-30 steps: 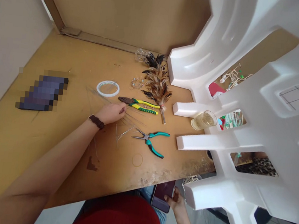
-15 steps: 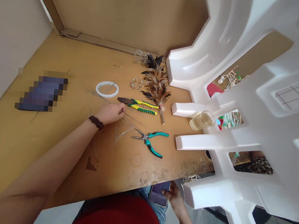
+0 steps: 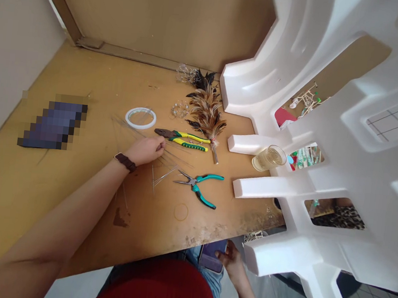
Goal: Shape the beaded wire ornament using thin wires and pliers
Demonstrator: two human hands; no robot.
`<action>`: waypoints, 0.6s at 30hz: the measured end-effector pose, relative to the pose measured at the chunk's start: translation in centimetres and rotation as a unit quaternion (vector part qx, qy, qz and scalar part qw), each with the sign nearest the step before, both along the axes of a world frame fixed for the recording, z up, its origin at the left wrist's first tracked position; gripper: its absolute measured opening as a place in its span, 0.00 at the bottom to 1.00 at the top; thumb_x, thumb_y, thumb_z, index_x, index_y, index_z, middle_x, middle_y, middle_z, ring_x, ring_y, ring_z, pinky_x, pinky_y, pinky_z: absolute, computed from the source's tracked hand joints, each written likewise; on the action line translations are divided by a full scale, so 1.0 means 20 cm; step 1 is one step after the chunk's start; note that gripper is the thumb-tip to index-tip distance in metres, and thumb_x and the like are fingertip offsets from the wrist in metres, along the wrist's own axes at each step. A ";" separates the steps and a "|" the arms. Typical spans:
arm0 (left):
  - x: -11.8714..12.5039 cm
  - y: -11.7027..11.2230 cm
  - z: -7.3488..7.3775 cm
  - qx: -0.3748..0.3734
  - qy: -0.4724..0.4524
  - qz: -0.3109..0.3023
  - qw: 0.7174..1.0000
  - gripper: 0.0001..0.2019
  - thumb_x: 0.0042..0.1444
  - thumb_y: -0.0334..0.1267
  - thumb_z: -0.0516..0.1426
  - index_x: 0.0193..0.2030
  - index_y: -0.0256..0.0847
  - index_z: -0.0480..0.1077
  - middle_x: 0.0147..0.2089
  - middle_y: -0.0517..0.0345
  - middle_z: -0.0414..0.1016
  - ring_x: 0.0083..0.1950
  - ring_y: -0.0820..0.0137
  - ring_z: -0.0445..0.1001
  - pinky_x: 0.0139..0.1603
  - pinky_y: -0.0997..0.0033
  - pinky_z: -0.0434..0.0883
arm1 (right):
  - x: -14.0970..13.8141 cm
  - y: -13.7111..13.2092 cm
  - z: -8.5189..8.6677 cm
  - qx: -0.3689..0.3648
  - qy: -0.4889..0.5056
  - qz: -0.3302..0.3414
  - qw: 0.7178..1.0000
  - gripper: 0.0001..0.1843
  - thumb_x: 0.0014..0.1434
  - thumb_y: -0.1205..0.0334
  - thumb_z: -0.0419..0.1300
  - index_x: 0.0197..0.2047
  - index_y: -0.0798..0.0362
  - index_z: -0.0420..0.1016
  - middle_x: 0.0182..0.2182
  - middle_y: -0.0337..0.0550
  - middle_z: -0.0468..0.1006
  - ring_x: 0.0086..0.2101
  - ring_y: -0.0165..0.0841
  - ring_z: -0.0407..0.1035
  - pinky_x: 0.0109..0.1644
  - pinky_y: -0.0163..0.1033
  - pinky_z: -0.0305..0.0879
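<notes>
My left hand, with a dark band at its wrist, rests on the table in a loose fist over thin metal wires; whether it holds anything is hidden. Just beyond its knuckles lie yellow-and-green combination pliers. Teal-handled long-nose pliers lie spread to the right, nearer the table's front edge. Down at my lap, my right hand grips a flat purple phone, its thumb over one edge.
A white ring-shaped roll, a feather bundle and coiled wire lie on the table. A thin hoop sits near the front. A glass of pale liquid stands among white plastic chair parts. A blurred dark device lies left.
The view has shifted very slightly. Both hands hold the same poses, and nothing on the table has visibly moved.
</notes>
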State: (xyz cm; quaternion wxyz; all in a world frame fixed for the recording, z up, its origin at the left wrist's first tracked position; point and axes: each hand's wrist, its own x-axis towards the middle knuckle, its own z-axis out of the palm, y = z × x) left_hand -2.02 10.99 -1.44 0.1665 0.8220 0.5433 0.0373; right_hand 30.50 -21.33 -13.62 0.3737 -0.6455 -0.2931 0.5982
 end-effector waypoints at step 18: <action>0.01 0.00 0.01 0.003 -0.002 0.014 1.000 0.09 0.50 0.34 0.48 0.37 0.39 0.65 0.31 0.54 0.72 0.32 0.65 0.69 0.31 0.70 0.61 | 0.00 0.02 0.02 -0.018 -0.044 0.022 0.999 0.22 0.42 0.55 0.65 0.40 0.52 0.66 0.32 0.46 0.77 0.36 0.41 0.72 0.39 0.41 0.66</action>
